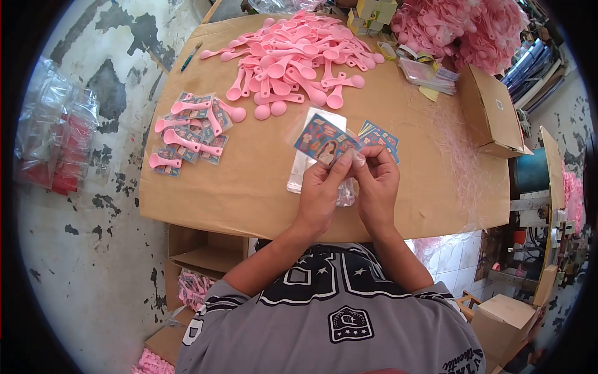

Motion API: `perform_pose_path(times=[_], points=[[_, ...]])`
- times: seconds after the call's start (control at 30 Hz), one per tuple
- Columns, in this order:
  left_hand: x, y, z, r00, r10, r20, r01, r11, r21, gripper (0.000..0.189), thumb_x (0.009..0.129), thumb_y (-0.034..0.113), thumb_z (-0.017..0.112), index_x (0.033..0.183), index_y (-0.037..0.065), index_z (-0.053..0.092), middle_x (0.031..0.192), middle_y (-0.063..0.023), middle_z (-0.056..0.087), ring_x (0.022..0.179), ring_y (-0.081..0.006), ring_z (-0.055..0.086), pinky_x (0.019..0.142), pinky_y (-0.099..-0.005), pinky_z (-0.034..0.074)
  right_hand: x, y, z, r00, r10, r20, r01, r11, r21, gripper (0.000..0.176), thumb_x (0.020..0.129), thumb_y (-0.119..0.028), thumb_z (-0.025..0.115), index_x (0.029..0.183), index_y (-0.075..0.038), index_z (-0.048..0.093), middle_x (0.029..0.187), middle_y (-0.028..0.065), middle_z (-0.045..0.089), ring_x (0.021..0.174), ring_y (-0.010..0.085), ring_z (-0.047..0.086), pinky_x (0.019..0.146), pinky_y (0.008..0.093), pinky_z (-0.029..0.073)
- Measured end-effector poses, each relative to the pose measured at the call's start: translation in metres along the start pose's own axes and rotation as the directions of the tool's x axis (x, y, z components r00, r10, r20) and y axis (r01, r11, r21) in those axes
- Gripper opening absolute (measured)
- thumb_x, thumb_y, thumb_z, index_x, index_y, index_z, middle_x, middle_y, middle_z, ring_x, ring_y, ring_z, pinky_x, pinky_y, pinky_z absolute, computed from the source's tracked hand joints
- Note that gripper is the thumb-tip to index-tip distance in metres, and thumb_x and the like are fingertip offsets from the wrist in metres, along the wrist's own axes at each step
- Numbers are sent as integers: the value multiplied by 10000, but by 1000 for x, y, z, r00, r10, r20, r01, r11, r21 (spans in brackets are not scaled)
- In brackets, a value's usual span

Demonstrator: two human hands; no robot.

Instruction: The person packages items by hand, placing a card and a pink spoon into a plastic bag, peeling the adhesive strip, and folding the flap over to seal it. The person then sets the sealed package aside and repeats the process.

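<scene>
My left hand (319, 196) is closed on the lower edge of a blue printed card (321, 138) with a person's picture on it. Clear plastic shows around the card's left end. My right hand (379, 184) pinches at the card's right corner, its thumb close to my left thumb. Under the hands lies a stack of clear plastic bags (298, 176), partly hidden. Several more printed cards (381, 138) are fanned out just beyond my right fingers. A big heap of pink spoons (293, 59) covers the far part of the table.
Bagged cards with pink spoons (193, 134) lie at the table's left, near a pen (191, 56). A cardboard box (489, 112) stands at the right edge, beside tape rolls (426, 57) and plastic packets (427, 76). Large bags of pink spoons (461, 28) are behind.
</scene>
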State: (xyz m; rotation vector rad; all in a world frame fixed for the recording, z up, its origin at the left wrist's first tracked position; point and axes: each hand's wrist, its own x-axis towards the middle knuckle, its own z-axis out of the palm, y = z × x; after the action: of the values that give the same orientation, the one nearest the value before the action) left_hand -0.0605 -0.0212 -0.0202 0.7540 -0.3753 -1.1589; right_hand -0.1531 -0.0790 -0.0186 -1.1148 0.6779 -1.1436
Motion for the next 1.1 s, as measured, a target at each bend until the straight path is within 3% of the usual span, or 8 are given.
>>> perform_pose_path(times=[0.13, 0.33, 0.47, 0.63, 0.83, 0.93, 1.03, 1.1], points=[[3, 1, -2, 997, -6, 79, 0, 998, 68, 350, 1082, 167, 604, 1404, 31, 624, 1296, -54, 687, 1173, -106, 636, 1048, -310, 503, 6, -8, -6, 999, 16, 33, -15, 1000, -19, 111, 1017, -62, 693, 1020, -24, 589, 944, 37, 661, 825, 87, 649, 757, 236, 544], [10, 29, 14, 985, 164, 45, -153, 971, -184, 661, 1072, 49, 519, 1670, 109, 243, 1539, -177, 507, 1385, -228, 551, 1142, -391, 467, -3, -6, -15, 981, 158, 114, -174, 974, 143, 185, 983, -31, 722, 1059, -33, 552, 955, 45, 661, 878, 95, 668, 796, 232, 547], [15, 35, 13, 972, 213, 97, -177, 939, -295, 639, 1068, 30, 500, 1658, 157, 290, 1487, -250, 535, 1392, -329, 547, 1153, -457, 484, -9, -9, -4, 963, 256, 88, -270, 929, 253, 246, 952, 10, 729, 1122, -35, 556, 1042, 62, 691, 957, 102, 671, 827, 245, 560], [14, 32, 8, 978, 180, 104, -135, 931, -339, 584, 1077, 44, 494, 1629, 149, 334, 1376, -234, 609, 1264, -301, 636, 1107, -445, 527, -13, -14, 1, 941, 312, 129, -332, 925, 187, 250, 958, -39, 750, 1145, -20, 584, 1017, 72, 706, 869, 74, 661, 734, 220, 539], [10, 33, 3, 976, 167, 136, -113, 935, -336, 545, 1078, 84, 526, 1593, 125, 351, 1304, -209, 644, 1130, -262, 701, 1007, -407, 594, -12, -8, 1, 956, 265, 128, -261, 964, -44, 213, 963, -96, 771, 995, -62, 563, 862, -16, 651, 675, 30, 571, 523, 207, 439], [6, 33, 0, 981, 148, 125, -97, 934, -343, 522, 1084, 110, 539, 1577, 103, 367, 1214, -162, 664, 1067, -233, 710, 963, -384, 606, -14, -3, 8, 972, 212, 106, -200, 973, -112, 256, 926, -60, 789, 917, -89, 535, 878, -25, 619, 719, 23, 550, 542, 219, 442], [8, 38, -10, 989, 124, 79, -93, 944, -318, 488, 1090, 130, 554, 1549, 80, 397, 1116, -110, 675, 977, -192, 710, 892, -360, 606, -15, -4, 21, 998, -47, 49, 55, 982, -181, 249, 866, -5, 800, 967, -71, 583, 922, 11, 621, 764, 61, 568, 561, 243, 450], [10, 44, -15, 995, 97, -7, -95, 963, -251, 442, 1094, 134, 562, 1510, 50, 437, 1059, -84, 682, 914, -165, 701, 836, -349, 598, -13, -22, 19, 939, -246, 240, 333, 822, -463, 259, 831, 21, 796, 1006, -66, 626, 955, 45, 626, 789, 112, 593, 589, 264, 466]])
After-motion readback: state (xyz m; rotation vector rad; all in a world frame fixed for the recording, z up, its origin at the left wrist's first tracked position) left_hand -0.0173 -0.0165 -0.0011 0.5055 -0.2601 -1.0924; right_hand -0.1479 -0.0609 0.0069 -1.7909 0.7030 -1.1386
